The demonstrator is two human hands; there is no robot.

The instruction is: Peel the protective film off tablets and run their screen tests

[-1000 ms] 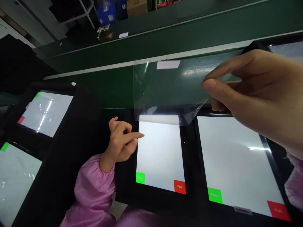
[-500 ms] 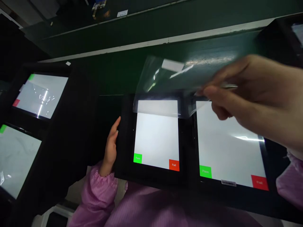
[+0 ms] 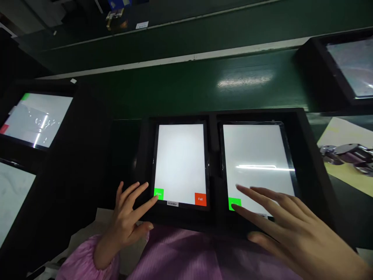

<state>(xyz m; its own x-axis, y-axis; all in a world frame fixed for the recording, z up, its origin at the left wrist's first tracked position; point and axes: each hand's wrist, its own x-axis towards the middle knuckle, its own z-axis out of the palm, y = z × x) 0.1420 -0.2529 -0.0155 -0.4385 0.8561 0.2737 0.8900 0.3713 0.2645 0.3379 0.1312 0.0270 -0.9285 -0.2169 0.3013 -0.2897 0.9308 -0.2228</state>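
Observation:
Two tablets with white screens lie side by side in a black tray (image 3: 214, 155). The left tablet (image 3: 180, 159) shows a green Pass box (image 3: 159, 193) and a red Fail box (image 3: 200, 199). My left hand (image 3: 128, 214), fingers spread, has its index fingertip at that Pass box. Over the lower part of the right tablet (image 3: 253, 151) is my right hand (image 3: 285, 221), open, with a fingertip on its green box (image 3: 234, 202). That hand hides the screen's lower right corner. Neither hand holds anything.
More lit tablets (image 3: 46, 116) sit in a black holder at the left. Another screen (image 3: 354, 64) stands in a black frame at the upper right. Shiny metal pieces (image 3: 349, 153) lie on yellowish paper (image 3: 349, 177) at the right. Behind runs a green bench (image 3: 169, 89).
The clear film is gone from my right hand, which has come down to the right tablet's green box. My left hand has moved from the tray's side to the left tablet's Pass box.

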